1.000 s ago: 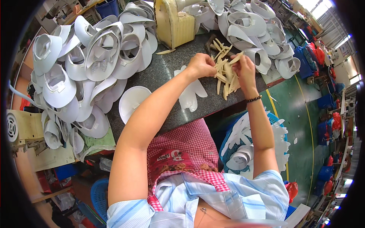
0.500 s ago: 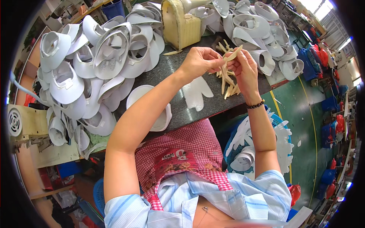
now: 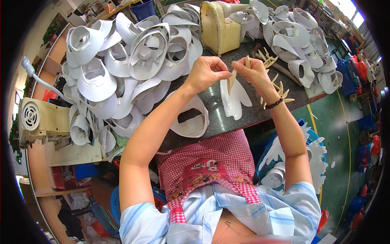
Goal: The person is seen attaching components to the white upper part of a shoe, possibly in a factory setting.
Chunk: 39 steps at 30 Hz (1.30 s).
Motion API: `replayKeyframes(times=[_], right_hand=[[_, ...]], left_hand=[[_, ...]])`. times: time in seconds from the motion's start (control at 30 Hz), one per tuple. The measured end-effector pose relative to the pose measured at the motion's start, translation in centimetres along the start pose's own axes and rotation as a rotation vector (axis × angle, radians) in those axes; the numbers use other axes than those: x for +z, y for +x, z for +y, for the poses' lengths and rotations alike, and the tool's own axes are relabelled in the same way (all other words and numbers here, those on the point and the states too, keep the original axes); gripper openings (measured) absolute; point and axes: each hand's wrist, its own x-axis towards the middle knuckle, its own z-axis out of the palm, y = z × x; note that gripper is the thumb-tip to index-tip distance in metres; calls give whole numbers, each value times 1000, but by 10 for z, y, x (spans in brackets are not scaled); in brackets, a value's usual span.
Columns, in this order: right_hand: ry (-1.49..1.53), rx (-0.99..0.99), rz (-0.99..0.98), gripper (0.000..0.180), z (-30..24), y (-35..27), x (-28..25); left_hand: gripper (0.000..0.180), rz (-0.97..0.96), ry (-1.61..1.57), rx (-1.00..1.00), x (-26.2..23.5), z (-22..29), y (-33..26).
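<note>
My left hand (image 3: 208,74) is raised over the dark worktop, thumb and finger pinched on a cream tapered strip (image 3: 231,83) that hangs down. Close beside it, my right hand (image 3: 255,75) has its fingers closed, with another cream piece sticking up from them; whether the two pieces are joined I cannot tell. Below the hands lies a flat white piece shaped like a mitten (image 3: 233,106). A white visor (image 3: 197,125) rests near the table edge by my left forearm. More cream strips (image 3: 280,90) lie loose beyond my right wrist.
White visors (image 3: 97,81) are heaped on the left, and a second heap (image 3: 294,32) stands at the back right. A yellowish block-shaped machine part (image 3: 221,34) sits between them. Below the table's right side is a blue basket (image 3: 316,140) with white pieces. The dark worktop (image 3: 213,122) ends at my apron.
My view has shifted, so the scene sits further right. My hands have moved toward me and left, off the loose strips and above the white mitten-shaped piece. The strip now points down.
</note>
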Motion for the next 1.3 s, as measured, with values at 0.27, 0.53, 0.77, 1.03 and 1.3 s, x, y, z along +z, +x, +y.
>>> replayKeyframes(times=[0.27,0.53,0.77,1.03,1.3], right_hand=[[-246,16,326,36,47,69,-29],[-71,4,64,31,24,67,-38],[-113,-6,-54,26,-11,-8,-12],[255,127,-49,23,-16,-74,1],[15,118,-365,15,-21,-90,90]], left_hand=[[10,205,355,-31,-39,-25,-10],[14,244,918,124,-39,-51,-4],[17,248,904,47,-41,-45,-15],[26,61,905,338,-20,17,-190],[16,-178,1332,393,4,12,-195]])
